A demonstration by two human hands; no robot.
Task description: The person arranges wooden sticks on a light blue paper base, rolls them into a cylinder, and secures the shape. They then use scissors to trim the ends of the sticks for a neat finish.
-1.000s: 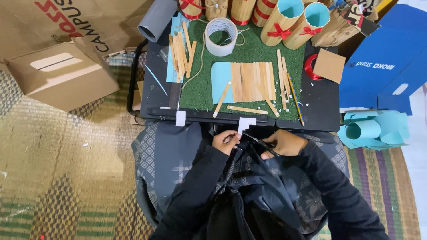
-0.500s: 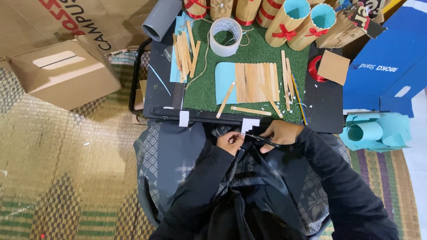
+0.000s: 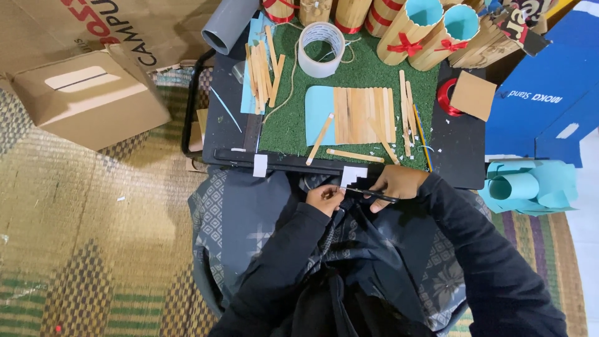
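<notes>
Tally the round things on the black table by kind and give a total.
Stick-clad tubes with pale blue lining and a red bow: 2
Clear tape rolls: 1
Grey pipes: 1
Red ribbon spools: 1
Total: 5
More stick-clad tubes along the top edge are cut off by the frame and not counted.

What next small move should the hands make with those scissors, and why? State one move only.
Probably close the dark-handled scissors on the small piece pinched by the left hand. The right hand holds the scissors with the blades pointing at the left hand's fingertips, over the lap just below the black table edge. What the piece is cannot be made out.
</notes>
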